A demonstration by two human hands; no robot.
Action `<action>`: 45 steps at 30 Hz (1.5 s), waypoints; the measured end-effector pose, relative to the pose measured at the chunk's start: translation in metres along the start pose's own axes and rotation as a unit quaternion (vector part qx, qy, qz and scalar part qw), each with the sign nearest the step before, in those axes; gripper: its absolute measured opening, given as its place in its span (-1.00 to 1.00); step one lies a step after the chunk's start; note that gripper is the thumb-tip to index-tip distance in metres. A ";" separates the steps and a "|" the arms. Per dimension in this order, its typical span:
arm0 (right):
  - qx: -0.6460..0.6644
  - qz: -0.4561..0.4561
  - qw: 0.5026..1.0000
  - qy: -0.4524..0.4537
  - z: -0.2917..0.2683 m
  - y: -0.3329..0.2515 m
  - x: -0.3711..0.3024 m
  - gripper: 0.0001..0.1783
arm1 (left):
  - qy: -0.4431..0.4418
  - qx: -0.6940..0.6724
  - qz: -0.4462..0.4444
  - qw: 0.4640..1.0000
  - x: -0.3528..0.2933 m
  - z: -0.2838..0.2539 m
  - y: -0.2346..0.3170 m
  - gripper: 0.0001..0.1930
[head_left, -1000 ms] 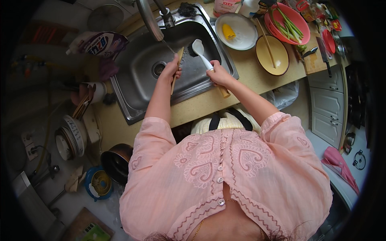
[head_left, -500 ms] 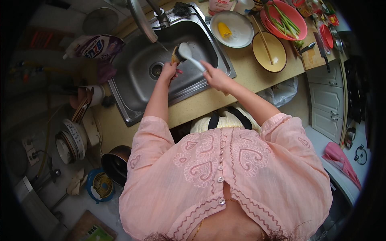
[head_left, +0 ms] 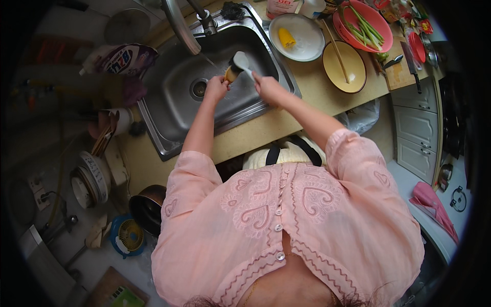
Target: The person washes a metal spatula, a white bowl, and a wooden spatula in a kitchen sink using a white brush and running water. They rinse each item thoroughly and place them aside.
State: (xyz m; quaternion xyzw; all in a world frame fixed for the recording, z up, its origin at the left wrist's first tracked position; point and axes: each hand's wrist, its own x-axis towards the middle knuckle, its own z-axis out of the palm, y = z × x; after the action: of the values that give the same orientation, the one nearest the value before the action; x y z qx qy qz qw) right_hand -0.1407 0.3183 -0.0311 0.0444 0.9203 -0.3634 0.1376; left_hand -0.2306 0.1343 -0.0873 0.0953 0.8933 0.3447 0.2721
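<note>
Steel sink (head_left: pixel 176 110), set in a cream countertop (head_left: pixel 225 153); both hands working over the basin.

Left hand (head_left: pixel 217 88): closed, fingers wrapped round the lower end of a tan wooden piece (head_left: pixel 231 76), held up at a slant above the basin, right of the drain (head_left: pixel 199 89). Most of it hidden by hand and brush; can't tell the full shape from this angle.

Right hand (head_left: pixel 268 91): closed on the handle of a white dish brush (head_left: pixel 241 60). Brush head points up-left, dark bristles at the wooden piece's upper end. Looks like contact, but that spot is small and blurred.

Faucet (head_left: pixel 180 25) comes in from the top; thin water stream (head_left: pixel 207 60) falls just up-left of the wooden piece. Dark scouring pad (head_left: pixel 232 11) on the sink's back ledge.

Counter right of sink: white bowl (head_left: pixel 310 39) with a corn piece (head_left: pixel 287 38) in it; beside it a yellow bowl (head_left: pixel 355 71), wooden stick (head_left: pixel 333 45) resting across into it. Behind that, red-pink plastic basin (head_left: pixel 387 31) holding green stalks (head_left: pixel 365 31). Further right, wooden cutting board (head_left: pixel 397 78) with a dark-handled kitchen knife (head_left: pixel 409 62) along its right side.
</note>
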 end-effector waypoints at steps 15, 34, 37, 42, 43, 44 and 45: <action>0.046 -0.016 0.997 -0.056 0.007 -0.015 -0.004 -0.51 | 0.019 -0.064 -0.102 0.993 0.005 -0.018 -0.002 -0.73; 0.100 0.069 0.988 -0.091 0.003 -0.003 -0.010 -0.47 | 0.028 -0.161 -0.127 0.978 0.004 -0.007 0.018 -0.72; 0.110 0.044 0.984 -0.135 -0.011 -0.033 -0.029 -0.48 | 0.024 -0.123 -0.154 0.980 0.012 -0.002 0.010 -0.72; 0.013 -0.040 0.999 -0.009 -0.013 -0.019 -0.012 -0.47 | 0.057 -0.085 -0.101 0.990 0.001 0.002 0.031 -0.72; 0.095 0.056 0.986 -0.125 -0.018 -0.025 -0.023 -0.47 | 0.054 -0.071 -0.099 0.991 0.004 -0.001 0.028 -0.72; 0.082 0.032 0.990 -0.111 -0.013 -0.028 -0.024 -0.47 | 0.050 -0.058 -0.097 0.992 0.006 -0.008 0.026 -0.73; 0.069 0.008 0.993 -0.097 -0.007 -0.026 -0.025 -0.47 | 0.047 -0.045 -0.096 0.993 0.006 -0.011 0.025 -0.73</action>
State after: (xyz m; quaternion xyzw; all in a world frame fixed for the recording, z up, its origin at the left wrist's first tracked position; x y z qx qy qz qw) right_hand -0.1233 0.3041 -0.0022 0.0254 0.8748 -0.4278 0.2259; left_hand -0.2420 0.1489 -0.0662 -0.0192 0.8935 0.3612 0.2661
